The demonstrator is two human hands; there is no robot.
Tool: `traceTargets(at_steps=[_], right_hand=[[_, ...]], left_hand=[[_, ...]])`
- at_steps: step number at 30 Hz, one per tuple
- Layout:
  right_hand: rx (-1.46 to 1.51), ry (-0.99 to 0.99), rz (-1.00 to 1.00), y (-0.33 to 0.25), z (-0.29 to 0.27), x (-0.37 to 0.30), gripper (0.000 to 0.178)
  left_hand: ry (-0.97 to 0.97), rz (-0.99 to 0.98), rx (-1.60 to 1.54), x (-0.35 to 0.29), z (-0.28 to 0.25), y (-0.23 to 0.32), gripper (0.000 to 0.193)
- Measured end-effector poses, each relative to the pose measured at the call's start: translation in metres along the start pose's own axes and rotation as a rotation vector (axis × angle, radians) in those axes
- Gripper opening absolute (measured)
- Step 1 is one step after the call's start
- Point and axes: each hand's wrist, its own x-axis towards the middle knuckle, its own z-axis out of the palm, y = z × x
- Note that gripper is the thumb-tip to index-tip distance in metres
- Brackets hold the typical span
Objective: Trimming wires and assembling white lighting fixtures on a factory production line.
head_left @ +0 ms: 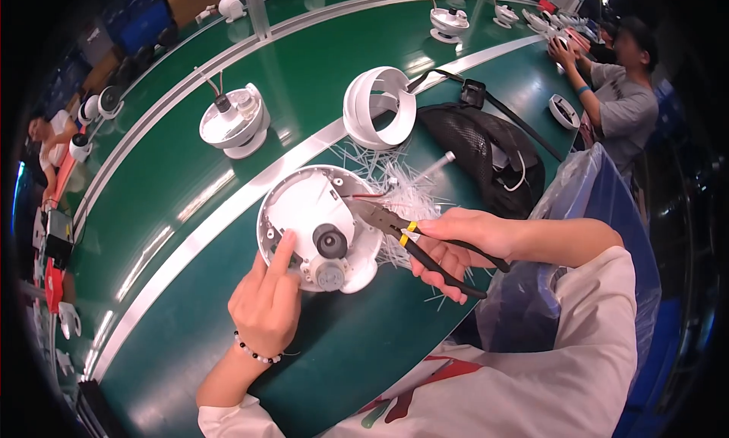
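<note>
A white round plastic housing (296, 203) lies on the near side of the green table, with a black round knob-like part and a pale motor-like part at its lower edge. My left hand (266, 305) holds its lower left rim, one finger stretched onto the white face. In my right hand (474, 237) is a pair of pliers (399, 227) with black handles and yellow bands. The jaws reach over the housing's right side, beside a thin reddish wire (368, 196). Whether they pinch the wire I cannot tell.
Cut white plastic strips (414, 191) are heaped right of the housing. Beyond stand white rings (380, 108) and a black mesh bag (486, 146). Another white assembly (234, 119) sits on the green belt (182, 172). A co-worker (623, 96) works at the far right.
</note>
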Motion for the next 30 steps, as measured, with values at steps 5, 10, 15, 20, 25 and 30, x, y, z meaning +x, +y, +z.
traceTargets(at_steps=[5,10,15,20,25,30], right_hand=[[-0.041,-0.153,-0.042,-0.001,-0.006,0.003,0.049],[-0.095,-0.201,-0.05,0.0,-0.007,0.0,0.049],[-0.099,-0.131,-0.107,-0.002,-0.007,-0.005,0.055],[-0.118,-0.136,-0.158,-0.004,-0.002,-0.012,0.053],[-0.093,-0.145,-0.302,-0.003,-0.004,-0.022,0.058],[-0.036,-0.077,-0.402,-0.006,-0.002,-0.027,0.059]], left_hand=[[-0.051,-0.081,0.016,-0.001,0.007,-0.016,0.015],[0.034,-0.049,0.106,-0.002,0.008,-0.034,0.015],[0.159,0.05,0.174,0.002,-0.007,-0.043,0.016],[0.25,0.077,0.142,0.002,-0.016,-0.054,0.019],[0.016,-0.469,-0.663,-0.001,-0.028,-0.056,0.041],[0.177,-1.214,-1.677,-0.025,-0.023,-0.063,0.046]])
